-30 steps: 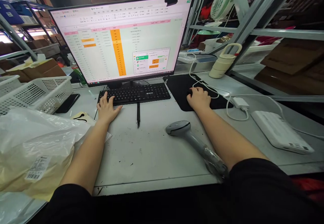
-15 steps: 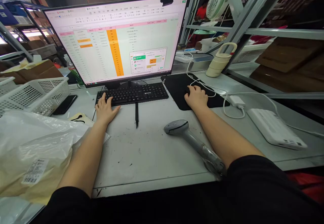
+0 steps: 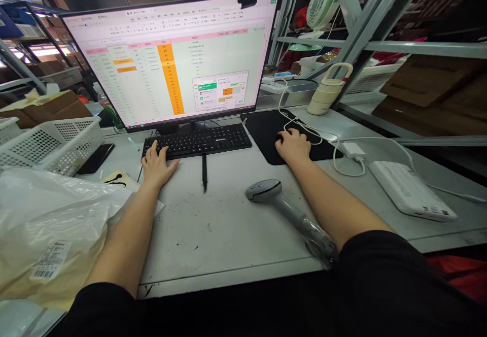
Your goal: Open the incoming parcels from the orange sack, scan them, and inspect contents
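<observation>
My left hand [image 3: 155,167] lies with fingers spread, its fingertips on the left end of the black keyboard [image 3: 213,141]. On the black mouse pad [image 3: 266,141], my right hand [image 3: 293,146] curves over a dark computer mouse, which is almost wholly hidden under the palm and fingers. Behind the keyboard stands a monitor [image 3: 140,80] showing a spreadsheet with an orange column and a small chat window [image 3: 220,91]. A black pen-like stick [image 3: 204,172] lies just below the keyboard. Between my forearms rests a grey barcode scanner [image 3: 266,189], its handle wrapped in clear plastic.
At left are a white plastic basket [image 3: 72,136], a black phone [image 3: 97,158] and a plastic-bagged parcel [image 3: 76,230]. Toward the right lie a white power bank [image 3: 411,190] and looping white cables. A cream bottle [image 3: 327,91] stands by the metal rack [image 3: 418,48].
The whole view has shifted very slightly. Both hands keep their places on the keyboard and the mouse.
</observation>
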{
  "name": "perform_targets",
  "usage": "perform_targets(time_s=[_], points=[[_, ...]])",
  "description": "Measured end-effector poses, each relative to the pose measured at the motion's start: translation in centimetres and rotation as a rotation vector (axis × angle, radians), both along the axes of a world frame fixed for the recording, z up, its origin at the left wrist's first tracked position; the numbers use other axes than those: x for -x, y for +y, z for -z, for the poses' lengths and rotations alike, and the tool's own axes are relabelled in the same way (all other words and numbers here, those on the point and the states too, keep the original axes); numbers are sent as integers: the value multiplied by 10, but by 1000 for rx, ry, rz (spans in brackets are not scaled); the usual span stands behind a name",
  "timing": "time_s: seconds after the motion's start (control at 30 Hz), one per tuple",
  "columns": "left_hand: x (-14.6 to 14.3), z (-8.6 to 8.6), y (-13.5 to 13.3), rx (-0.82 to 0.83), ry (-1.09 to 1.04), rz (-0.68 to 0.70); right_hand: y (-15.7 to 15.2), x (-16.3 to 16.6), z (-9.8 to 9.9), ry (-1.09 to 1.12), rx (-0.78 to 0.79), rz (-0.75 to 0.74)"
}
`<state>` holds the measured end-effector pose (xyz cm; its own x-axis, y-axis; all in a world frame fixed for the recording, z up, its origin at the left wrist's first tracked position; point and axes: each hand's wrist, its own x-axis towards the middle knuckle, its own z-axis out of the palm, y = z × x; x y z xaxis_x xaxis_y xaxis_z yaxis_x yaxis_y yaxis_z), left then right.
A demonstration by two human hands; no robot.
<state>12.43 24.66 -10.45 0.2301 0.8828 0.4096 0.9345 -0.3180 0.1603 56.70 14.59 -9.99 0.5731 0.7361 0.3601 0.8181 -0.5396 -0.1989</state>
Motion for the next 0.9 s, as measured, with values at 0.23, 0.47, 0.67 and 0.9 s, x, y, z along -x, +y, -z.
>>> perform_targets(time_s=[0.23, 0.47, 0.67, 0.9], points=[[0, 0, 0, -7, 2, 3, 1, -2, 1, 15, -12, -11], [-1, -3, -2, 22, 15, -1, 0, 0, 0, 2, -18, -12], [-1, -2, -2, 11, 10, -3, -1, 0, -2, 9, -9, -23], [0, -2, -2, 12, 8, -3, 0, 0, -1, 6, -4, -25]])
